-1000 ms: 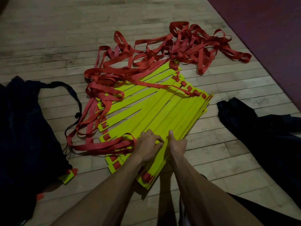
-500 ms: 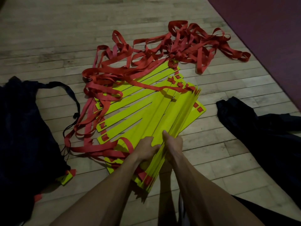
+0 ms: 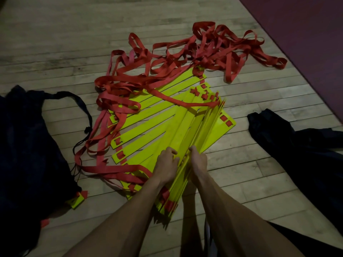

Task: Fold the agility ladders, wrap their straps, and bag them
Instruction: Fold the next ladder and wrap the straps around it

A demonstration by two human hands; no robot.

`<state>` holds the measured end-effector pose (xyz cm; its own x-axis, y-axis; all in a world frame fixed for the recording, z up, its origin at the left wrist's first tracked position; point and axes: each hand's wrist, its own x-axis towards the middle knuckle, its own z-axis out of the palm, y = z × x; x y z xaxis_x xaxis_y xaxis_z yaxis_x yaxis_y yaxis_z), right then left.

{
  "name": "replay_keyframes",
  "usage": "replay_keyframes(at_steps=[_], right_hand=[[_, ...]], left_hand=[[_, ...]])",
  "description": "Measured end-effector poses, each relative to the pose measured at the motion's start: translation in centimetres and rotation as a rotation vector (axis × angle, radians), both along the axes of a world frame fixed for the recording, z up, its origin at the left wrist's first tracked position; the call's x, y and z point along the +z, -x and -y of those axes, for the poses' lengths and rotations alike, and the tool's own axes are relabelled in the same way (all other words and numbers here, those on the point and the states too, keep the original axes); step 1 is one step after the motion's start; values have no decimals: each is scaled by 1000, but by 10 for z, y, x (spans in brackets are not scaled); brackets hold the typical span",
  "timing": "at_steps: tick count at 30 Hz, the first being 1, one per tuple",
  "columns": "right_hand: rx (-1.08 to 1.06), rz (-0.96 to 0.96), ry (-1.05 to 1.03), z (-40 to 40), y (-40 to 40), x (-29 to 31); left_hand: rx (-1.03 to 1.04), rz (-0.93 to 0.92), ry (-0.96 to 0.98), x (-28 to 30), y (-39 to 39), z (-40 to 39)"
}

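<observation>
Rungs: I see the yellow rungs [image 3: 148,130] fanned on the wooden floor [image 3: 55,43], near ends gathered on edge.
Grip: my left hand [image 3: 166,164] and right hand [image 3: 197,162] clasp that bundle.
Handling: light, stiff, slick slats; hold near ends.
Straps: red straps [image 3: 204,51] limp, tangled, likely snagging.
Hidden: fingertips behind slats; dark bags [image 3: 24,145] dim.

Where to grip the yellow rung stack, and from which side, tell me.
Grip the yellow rung stack at its near end, one hand per flank, as left hand and right hand do: rungs converge there on edge and fan apart farther away.
</observation>
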<state>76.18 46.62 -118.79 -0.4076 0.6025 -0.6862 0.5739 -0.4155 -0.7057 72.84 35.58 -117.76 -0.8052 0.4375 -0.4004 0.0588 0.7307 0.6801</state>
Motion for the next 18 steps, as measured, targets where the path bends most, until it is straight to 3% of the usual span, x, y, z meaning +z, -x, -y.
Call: replay_keyframes(at_steps=[4,12,18], right_hand=[[-1,-37,101,0,-1,-7],[123,31,-22,3,2,-2],[51,5,22,8,4,-5]], left_hand=[[-67,81,135,-5,0,1],[-182,98,79,0,5,11],[-8,-193,305,4,0,14]])
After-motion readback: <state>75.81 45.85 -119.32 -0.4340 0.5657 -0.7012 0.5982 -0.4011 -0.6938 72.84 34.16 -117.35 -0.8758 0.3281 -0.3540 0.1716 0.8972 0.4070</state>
